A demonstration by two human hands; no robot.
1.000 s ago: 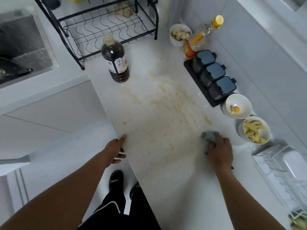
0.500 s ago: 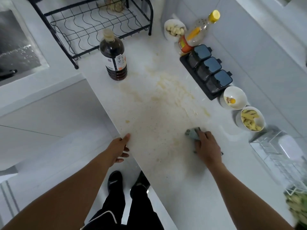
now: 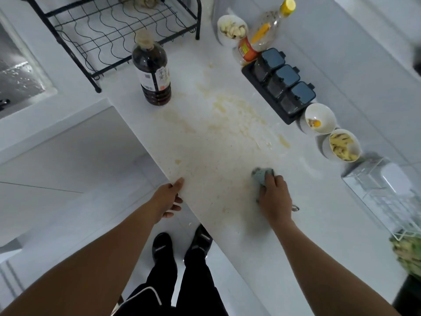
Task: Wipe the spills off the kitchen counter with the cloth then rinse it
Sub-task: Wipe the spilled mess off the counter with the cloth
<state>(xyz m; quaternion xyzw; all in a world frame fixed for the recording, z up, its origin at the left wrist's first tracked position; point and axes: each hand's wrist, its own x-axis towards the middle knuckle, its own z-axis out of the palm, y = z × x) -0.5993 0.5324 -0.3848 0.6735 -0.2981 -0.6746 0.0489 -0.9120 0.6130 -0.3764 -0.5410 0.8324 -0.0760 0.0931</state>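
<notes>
My right hand (image 3: 274, 197) presses a small grey-green cloth (image 3: 262, 175) flat onto the white counter (image 3: 319, 236); part of the cloth pokes out beyond my fingers. Yellowish-brown spills (image 3: 227, 115) are smeared over the counter from the middle up toward the far end, with fine specks nearer to me. My left hand (image 3: 168, 199) grips the counter's left edge, thumb on top and fingers curled under. The sink (image 3: 20, 71) is at the far left, partly out of frame.
A dark sauce bottle (image 3: 152, 74) stands left of the spills. A black wire rack (image 3: 114, 30) is behind it. Along the right wall stand an oil bottle (image 3: 262, 35), a black three-jar spice set (image 3: 282, 85), three white bowls of food (image 3: 344, 144) and a clear container (image 3: 382, 185).
My right hand has slid the cloth leftward across the counter, from beside the bowls toward the middle. My left hand has stayed on the edge. The view has shifted a little.
</notes>
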